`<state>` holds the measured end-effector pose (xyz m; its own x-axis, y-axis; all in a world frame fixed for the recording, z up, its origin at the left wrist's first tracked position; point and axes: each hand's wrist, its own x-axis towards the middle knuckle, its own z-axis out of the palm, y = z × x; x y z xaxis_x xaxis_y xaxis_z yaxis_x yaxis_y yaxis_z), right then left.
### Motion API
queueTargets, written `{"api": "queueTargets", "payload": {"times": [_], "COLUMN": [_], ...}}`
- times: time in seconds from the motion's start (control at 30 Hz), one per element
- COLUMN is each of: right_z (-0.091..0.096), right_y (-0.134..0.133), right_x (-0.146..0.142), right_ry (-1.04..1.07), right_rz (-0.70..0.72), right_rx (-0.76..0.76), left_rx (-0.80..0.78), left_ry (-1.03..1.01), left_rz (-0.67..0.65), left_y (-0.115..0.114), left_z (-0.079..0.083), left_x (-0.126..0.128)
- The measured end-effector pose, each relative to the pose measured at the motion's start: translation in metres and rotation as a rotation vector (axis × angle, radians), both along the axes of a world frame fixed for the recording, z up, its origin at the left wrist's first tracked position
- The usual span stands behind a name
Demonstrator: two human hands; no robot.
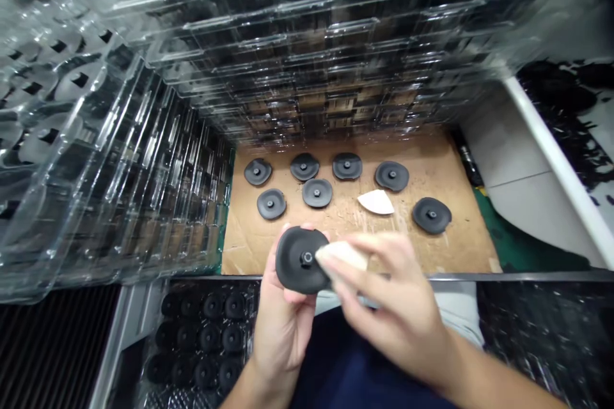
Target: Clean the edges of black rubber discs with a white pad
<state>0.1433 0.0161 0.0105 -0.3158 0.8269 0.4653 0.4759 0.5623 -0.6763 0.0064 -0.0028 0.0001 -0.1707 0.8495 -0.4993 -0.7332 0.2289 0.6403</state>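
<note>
My left hand grips a black round plastic disc with a small raised hub, tilted toward me. Pinched in my right hand is a white wedge-shaped pad, held at the disc's right edge; motion blurs these fingers, and whether the pad touches the disc is hard to tell. Beyond my hands, a second white pad lies on the brown cardboard. Several similar black discs sit there too, among them one at the right and one in the middle.
Tall stacks of clear plastic trays stand behind the cardboard and along the left. Below left, a tray of black discs sits near my left forearm. A white panel edge borders the right, with black parts beyond.
</note>
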Motion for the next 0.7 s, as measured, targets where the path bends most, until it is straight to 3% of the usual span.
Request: {"api": "queueTargets", "payload": {"times": [0.1, 0.17, 0.23, 0.37, 0.53, 0.63, 0.7], "right_z": [0.003, 0.004, 0.006, 0.002, -0.038, -0.063, -0.069], "right_y": [-0.001, -0.001, -0.003, -0.002, 0.006, -0.002, -0.006], "right_x": [-0.001, -0.002, -0.003, -0.002, 0.011, 0.018, 0.022], "right_ry": [0.024, 0.009, -0.007, 0.066, 0.369, 0.4, 0.396], "right_rz": [0.051, 0.011, -0.024, 0.045, -0.113, -0.103, -0.098], "right_rx": [-0.004, -0.016, -0.015, -0.029, -0.617, -0.752, -0.791], "left_rx": [0.002, 0.01, 0.015, -0.002, 0.024, 0.006, -0.001], "left_ry": [0.029, 0.063, 0.069, 0.038, 0.048, 0.023, 0.016], "left_rz": [0.061, 0.082, 0.076, 0.048, 0.057, 0.036, 0.025], "left_y": [-0.002, -0.004, -0.005, -0.004, -0.003, -0.003, -0.004], "left_z": [0.0, -0.001, 0.0, 0.0, -0.001, -0.002, -0.003], "left_x": [0.002, 0.002, 0.002, 0.002, -0.002, -0.004, -0.004]}}
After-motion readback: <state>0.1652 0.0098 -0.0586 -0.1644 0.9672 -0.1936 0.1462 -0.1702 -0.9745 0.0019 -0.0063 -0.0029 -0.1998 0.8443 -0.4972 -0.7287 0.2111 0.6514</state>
